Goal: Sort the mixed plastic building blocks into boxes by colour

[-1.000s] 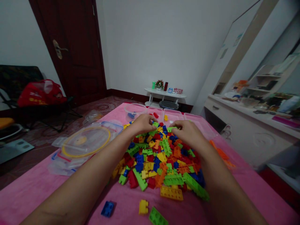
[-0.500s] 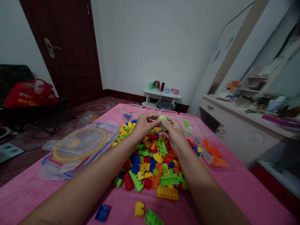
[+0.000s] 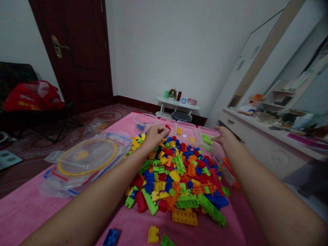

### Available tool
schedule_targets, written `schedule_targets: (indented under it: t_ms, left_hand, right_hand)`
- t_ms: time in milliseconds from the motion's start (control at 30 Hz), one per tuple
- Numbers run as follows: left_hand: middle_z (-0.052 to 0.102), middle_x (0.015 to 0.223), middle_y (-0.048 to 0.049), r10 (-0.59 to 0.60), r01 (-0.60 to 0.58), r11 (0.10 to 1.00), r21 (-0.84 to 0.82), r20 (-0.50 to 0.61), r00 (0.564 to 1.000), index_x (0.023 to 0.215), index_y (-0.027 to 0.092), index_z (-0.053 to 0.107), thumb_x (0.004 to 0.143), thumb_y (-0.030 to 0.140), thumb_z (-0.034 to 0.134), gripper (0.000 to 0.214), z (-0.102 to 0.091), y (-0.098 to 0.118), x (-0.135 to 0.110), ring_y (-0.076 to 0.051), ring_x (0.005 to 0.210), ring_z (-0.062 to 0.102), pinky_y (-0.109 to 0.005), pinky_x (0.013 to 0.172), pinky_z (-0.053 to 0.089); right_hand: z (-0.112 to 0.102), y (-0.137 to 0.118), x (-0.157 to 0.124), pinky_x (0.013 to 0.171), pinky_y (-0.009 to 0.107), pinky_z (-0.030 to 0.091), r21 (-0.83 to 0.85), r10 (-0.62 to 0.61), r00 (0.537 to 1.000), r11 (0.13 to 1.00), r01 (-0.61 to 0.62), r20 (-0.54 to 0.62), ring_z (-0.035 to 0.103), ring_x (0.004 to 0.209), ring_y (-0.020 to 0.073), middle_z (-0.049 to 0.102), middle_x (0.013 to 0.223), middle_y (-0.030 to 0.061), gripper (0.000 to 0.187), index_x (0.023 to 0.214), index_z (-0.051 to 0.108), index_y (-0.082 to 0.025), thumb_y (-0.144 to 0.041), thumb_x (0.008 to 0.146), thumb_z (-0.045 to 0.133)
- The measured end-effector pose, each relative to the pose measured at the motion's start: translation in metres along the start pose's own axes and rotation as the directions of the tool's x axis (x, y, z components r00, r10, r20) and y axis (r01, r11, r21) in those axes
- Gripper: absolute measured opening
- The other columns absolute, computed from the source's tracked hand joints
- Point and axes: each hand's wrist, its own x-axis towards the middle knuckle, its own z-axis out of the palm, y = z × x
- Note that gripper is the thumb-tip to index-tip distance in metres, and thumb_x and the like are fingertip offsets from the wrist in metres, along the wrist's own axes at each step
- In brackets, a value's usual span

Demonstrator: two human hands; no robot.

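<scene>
At 11 o'clock of the brick heap point(image 3: 175, 176), the left hand point(image 3: 154, 137) has its fingertips together just beside a red brick point(image 3: 167, 127); whether they grip it, I cannot tell. At 2 o'clock, the right hand point(image 3: 222, 135) holds its fingers apart beside green bricks point(image 3: 206, 139) in a clear tray point(image 3: 207, 128). The heap lies on pink cloth point(image 3: 133, 225), lids point(image 3: 93, 160) at 9 o'clock.

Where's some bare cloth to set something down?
Pink cloth shows at the near left, between the stacked lids and left forearm, and in front, between the blue brick and yellow brick. The brick pile crowds the middle; clear trays line the far edge.
</scene>
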Motion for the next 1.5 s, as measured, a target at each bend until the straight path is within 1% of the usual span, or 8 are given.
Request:
schedule_targets:
  t_ms: [200, 367, 467, 633, 967, 1200, 1367, 1500]
  left_hand:
    - [0.069, 0.073, -0.0040, 0.145, -0.135, 0.968, 0.214, -0.035, 0.989, 0.076, 0.014, 0.070, 0.078, 0.033, 0.053, 0.026, -0.008, -0.015, 0.005, -0.015, 0.070, 0.061, -0.022, 0.060, 0.043]
    - [0.070, 0.075, -0.0043, 0.137, -0.128, 0.962, 0.242, -0.022, 0.990, 0.079, 0.013, 0.071, 0.078, 0.032, 0.053, 0.026, -0.010, -0.025, 0.007, -0.016, 0.071, 0.062, -0.023, 0.063, 0.045]
    - [0.071, 0.077, -0.0055, 0.093, -0.114, 0.965, 0.235, 0.098, 0.991, 0.082, 0.012, 0.071, 0.076, 0.032, 0.056, 0.026, -0.019, -0.022, 0.009, -0.016, 0.070, 0.063, -0.022, 0.062, 0.045]
    - [0.070, 0.070, -0.0014, 0.001, -0.180, 0.950, 0.256, 0.573, 0.820, 0.073, 0.017, 0.073, 0.057, 0.033, 0.075, 0.023, -0.045, 0.000, 0.008, -0.015, 0.067, 0.062, -0.020, 0.064, 0.045]
    - [0.067, 0.056, 0.0006, 0.010, -0.176, 0.964, 0.198, 0.637, 0.771, 0.050, 0.023, 0.069, 0.039, 0.031, 0.084, 0.020, -0.031, 0.005, -0.004, -0.015, 0.058, 0.061, -0.020, 0.062, 0.046]
    - [0.070, 0.065, -0.0032, -0.017, -0.268, 0.922, 0.279, 0.721, 0.692, 0.066, 0.021, 0.074, 0.061, 0.037, 0.074, 0.017, -0.043, 0.015, -0.002, -0.015, 0.060, 0.062, -0.021, 0.059, 0.044]
    - [0.073, 0.081, -0.0040, 0.052, -0.300, 0.898, 0.321, 0.600, 0.799, 0.084, 0.021, 0.075, 0.063, 0.028, 0.071, 0.022, -0.043, 0.020, 0.000, -0.017, 0.073, 0.064, -0.021, 0.065, 0.045]
    - [0.073, 0.083, -0.0042, 0.068, -0.237, 0.918, 0.317, 0.464, 0.883, 0.088, 0.021, 0.075, 0.061, 0.025, 0.071, 0.027, -0.039, 0.017, 0.002, -0.018, 0.074, 0.064, -0.022, 0.064, 0.045]
  right_hand:
    - [0.018, 0.040, -0.051, 0.068, 0.027, 0.051, -0.034, -0.166, 0.932, 0.982, 0.186, 0.322, 0.063, 0.076, 0.0144, 0.065, 0.084, 0.0035, 0.014, 0.083, 0.061, -0.018, -0.019, 0.069, 0.061]
    - [0.042, 0.073, -0.106, 0.094, 0.036, 0.043, -0.168, -0.313, 0.487, 0.677, 0.717, 0.816, 0.060, 0.102, 0.0210, 0.066, 0.110, 0.0086, 0.035, 0.104, 0.066, -0.016, -0.021, 0.070, 0.059]
    - [0.050, 0.086, -0.123, 0.101, 0.036, 0.036, -0.227, -0.302, 0.354, 0.384, 0.895, 0.885, 0.052, 0.115, 0.0216, 0.058, 0.126, 0.0078, 0.051, 0.122, 0.058, -0.017, -0.014, 0.072, 0.054]
    - [0.048, 0.092, -0.132, 0.096, 0.033, 0.038, -0.318, -0.267, 0.354, 0.171, 0.933, 0.896, 0.054, 0.110, 0.0227, 0.063, 0.118, 0.0082, 0.049, 0.120, 0.060, -0.019, -0.011, 0.073, 0.052]
    - [0.045, 0.092, -0.131, 0.091, 0.031, 0.039, -0.417, -0.325, 0.415, 0.070, 0.906, 0.850, 0.055, 0.105, 0.0223, 0.065, 0.108, 0.0096, 0.036, 0.108, 0.065, -0.018, -0.013, 0.075, 0.053]
    - [0.037, 0.075, -0.125, 0.074, 0.028, 0.045, -0.387, -0.431, 0.495, 0.318, 0.866, 0.754, 0.061, 0.080, 0.0180, 0.068, 0.086, 0.0040, 0.032, 0.104, 0.066, -0.019, -0.022, 0.075, 0.053]
    - [0.021, 0.054, -0.121, 0.054, 0.023, 0.044, -0.260, -0.376, 0.608, 0.659, 0.706, 0.700, 0.057, 0.059, 0.0132, 0.062, 0.073, 0.0005, 0.036, 0.110, 0.060, -0.018, -0.026, 0.079, 0.044]
    - [0.005, 0.042, -0.125, 0.046, 0.020, 0.036, -0.332, -0.225, 0.503, 0.523, 0.785, 0.835, 0.052, 0.051, 0.0112, 0.059, 0.062, -0.0014, 0.029, 0.098, 0.067, -0.018, -0.028, 0.074, 0.054]
